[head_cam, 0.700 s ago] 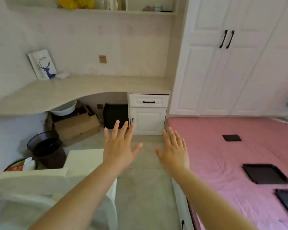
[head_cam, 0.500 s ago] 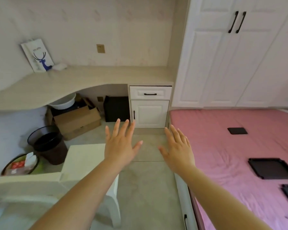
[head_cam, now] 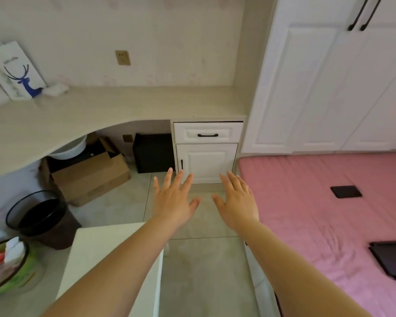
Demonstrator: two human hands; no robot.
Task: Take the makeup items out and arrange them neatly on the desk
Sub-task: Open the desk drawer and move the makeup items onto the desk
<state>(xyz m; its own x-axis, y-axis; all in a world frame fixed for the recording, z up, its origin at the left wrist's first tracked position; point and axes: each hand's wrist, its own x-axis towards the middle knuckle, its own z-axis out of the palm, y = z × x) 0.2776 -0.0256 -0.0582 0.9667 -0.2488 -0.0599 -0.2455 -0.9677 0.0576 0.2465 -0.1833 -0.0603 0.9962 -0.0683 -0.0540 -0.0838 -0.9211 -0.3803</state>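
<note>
My left hand point(head_cam: 173, 199) and my right hand point(head_cam: 237, 201) are stretched out side by side above the tiled floor, fingers straight and spread, holding nothing. Beyond them stands the pale curved desk point(head_cam: 114, 106). Its white drawer point(head_cam: 207, 133) with a black handle is shut, and so is the small cabinet door point(head_cam: 206, 162) under it. No makeup items are in sight.
A white box with a blue deer point(head_cam: 16, 70) leans on the wall at the desk's far left. Under the desk sit a cardboard box point(head_cam: 89, 175), a white basin point(head_cam: 69, 149) and a black box point(head_cam: 153, 153). A black bin point(head_cam: 41, 219) and a white chair point(head_cam: 110, 257) are on the left. The pink bed point(head_cam: 318, 202) carries black trays point(head_cam: 391, 259).
The view has moved closer to the desk and tilted down; the top shelf is out of frame. Both hands stay spread in front, now nearer the white cabinet.
</note>
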